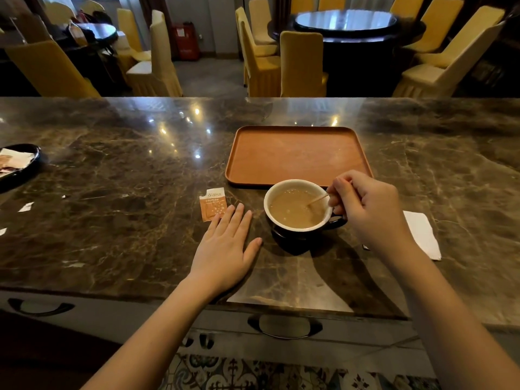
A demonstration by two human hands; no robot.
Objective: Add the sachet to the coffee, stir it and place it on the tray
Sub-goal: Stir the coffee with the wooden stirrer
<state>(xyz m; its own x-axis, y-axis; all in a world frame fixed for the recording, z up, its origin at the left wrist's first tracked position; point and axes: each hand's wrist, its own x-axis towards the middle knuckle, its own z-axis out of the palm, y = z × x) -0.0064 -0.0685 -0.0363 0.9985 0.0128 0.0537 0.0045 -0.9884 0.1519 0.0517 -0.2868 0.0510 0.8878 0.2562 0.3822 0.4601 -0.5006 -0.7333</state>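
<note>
Flat and empty on the marble counter (112, 170), the left hand (225, 246) rests at nine o'clock of the dark white-lined coffee cup (298, 206); the right hand (368, 209), nearer, pinches a thin wooden stirrer (318, 199). Rectangular brown tray (298, 156) lies touching at twelve o'clock.

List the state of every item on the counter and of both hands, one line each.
sachet: torn open, lying flat
coffee cup: full of milky coffee, on the counter, not on the tray
stir stick: tip in the coffee
tray: nothing on it
napkin: flat on the counter
left hand: open, palm down
right hand: pinching the stir stick
</note>
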